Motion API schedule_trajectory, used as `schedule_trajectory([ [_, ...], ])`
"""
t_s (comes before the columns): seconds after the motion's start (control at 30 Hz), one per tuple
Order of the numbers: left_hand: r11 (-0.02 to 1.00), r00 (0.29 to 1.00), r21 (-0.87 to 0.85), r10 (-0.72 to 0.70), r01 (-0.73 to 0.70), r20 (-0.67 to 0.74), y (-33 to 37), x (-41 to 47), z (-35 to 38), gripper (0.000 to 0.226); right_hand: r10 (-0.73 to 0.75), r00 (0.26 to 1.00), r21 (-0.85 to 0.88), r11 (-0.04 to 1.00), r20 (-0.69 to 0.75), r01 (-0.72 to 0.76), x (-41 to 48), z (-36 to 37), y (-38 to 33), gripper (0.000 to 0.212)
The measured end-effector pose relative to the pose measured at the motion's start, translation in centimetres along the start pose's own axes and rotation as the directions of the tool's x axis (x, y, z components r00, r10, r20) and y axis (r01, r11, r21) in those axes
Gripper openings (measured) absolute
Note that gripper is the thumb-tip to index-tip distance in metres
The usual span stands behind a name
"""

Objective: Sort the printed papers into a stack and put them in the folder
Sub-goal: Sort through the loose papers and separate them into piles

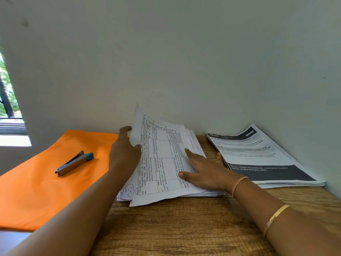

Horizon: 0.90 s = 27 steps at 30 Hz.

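Pressing my flat, open right hand [204,172] on the paper stack [166,163], I lift its left edge with my left hand [125,150]. The orange folder [46,182] lies left, stapler [74,162] on it.

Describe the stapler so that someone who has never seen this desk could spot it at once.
Start at the wooden desk against the wall and find the big orange folder covering its left side. The stapler lies on top of that folder, left of the left hand. It is the only small tool there: slim, grey, with a blue end, unlike the paper stacks to the right.
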State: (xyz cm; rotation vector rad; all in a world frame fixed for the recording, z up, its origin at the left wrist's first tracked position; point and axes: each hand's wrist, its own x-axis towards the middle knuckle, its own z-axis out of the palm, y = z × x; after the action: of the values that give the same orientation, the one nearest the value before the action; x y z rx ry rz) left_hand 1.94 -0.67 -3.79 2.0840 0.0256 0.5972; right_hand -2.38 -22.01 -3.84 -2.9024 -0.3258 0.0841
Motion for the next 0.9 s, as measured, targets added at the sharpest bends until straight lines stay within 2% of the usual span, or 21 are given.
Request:
schedule_trajectory([
  [0.23,0.992,0.997,0.124,0.008,0.002,-0.083,0.0,1.1,-1.8,0.049,0.062,0.974,0.136,0.99,-0.217,-0.032,1.3,-0.1,1.2,0.072],
  [0.37,0.972,0.996,0.236,-0.001,0.021,-0.084,0.0,1.7,-2.9,0.049,0.082,0.97,0.176,0.983,-0.23,-0.042,1.4,0.2,1.4,0.066],
  [0.53,0.963,0.996,0.263,-0.044,0.064,-0.084,-0.8,2.1,-3.5,0.052,0.088,0.975,0.16,0.986,-0.206,-0.055,1.4,0.2,1.3,0.065],
  [0.67,0.974,0.995,0.214,-0.054,0.07,-0.08,-0.9,2.2,-3.6,0.051,0.088,0.976,0.182,0.982,-0.202,-0.051,1.3,0.3,1.5,0.065],
  [0.73,0.988,0.996,0.135,-0.065,0.074,-0.068,-0.6,2.2,-3.5,0.049,0.06,0.965,0.252,0.968,-0.255,0.006,1.2,0.1,1.4,0.063],
  [0.9,0.995,0.995,-0.06,-0.084,0.08,-0.055,0.3,1.9,-3.5,0.049,0.068,0.906,0.572,0.794,-0.419,0.205,0.9,-0.8,1.0,0.06],
])
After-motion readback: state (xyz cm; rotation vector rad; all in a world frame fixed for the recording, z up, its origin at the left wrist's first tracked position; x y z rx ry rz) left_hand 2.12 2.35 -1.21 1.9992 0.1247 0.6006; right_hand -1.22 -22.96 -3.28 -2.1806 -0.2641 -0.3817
